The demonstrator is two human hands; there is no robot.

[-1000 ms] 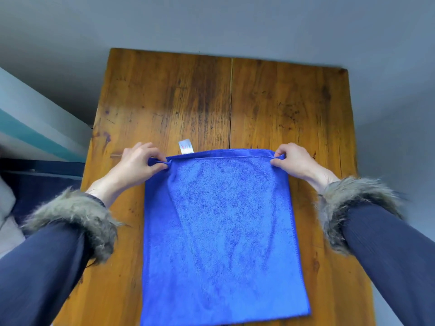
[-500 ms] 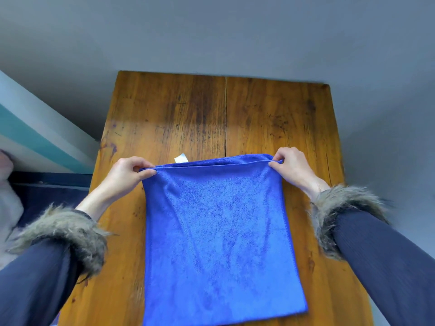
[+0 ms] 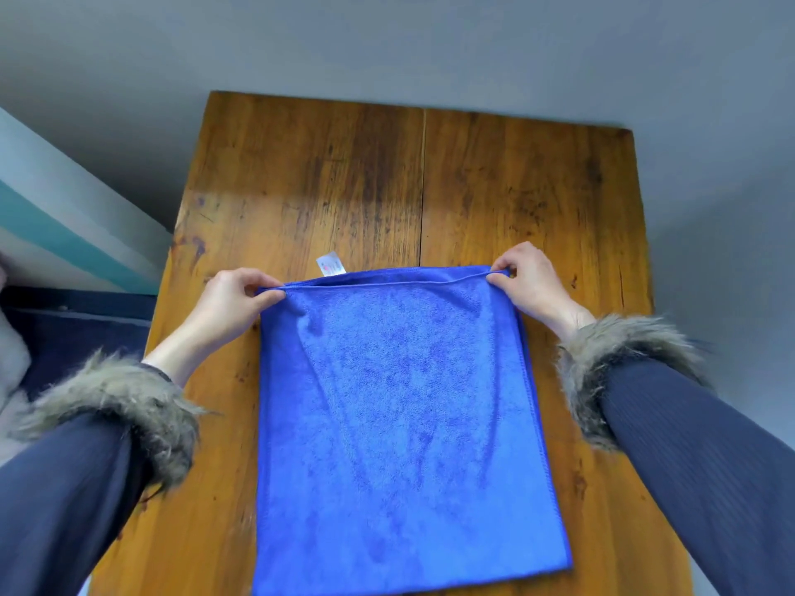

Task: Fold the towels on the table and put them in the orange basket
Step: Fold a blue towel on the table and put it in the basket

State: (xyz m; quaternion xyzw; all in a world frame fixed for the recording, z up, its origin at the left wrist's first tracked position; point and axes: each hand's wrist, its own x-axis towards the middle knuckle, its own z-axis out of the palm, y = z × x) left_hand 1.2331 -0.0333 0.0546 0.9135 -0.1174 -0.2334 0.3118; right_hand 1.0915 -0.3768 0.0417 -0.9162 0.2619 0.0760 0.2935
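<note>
Fingers and thumb of the left hand (image 3: 234, 294) pinch the far left corner of the blue towel (image 3: 400, 423), and the right hand (image 3: 522, 281) pinches the far right corner the same way, so the far edge is drawn into a fairly straight line between them. That edge looks doubled, two hems lying one on the other, which suggests the cloth has already been folded once and the corners are being matched or readied for the next fold. A small white label (image 3: 330, 263) pokes out from under the far edge, nearer the left hand.

From the hands the towel runs back toward the person, lying mostly flat on the wooden table (image 3: 494, 187) with a few soft creases, its near end reaching the table's front edge. Dark sleeves with furry cuffs frame it on either side.

By my reckoning the job is at an early stage: this towel needs at least one more fold before it is compact. No orange basket shows from here, nor any other towel, so I can't say how many are left or already stowed.
</note>
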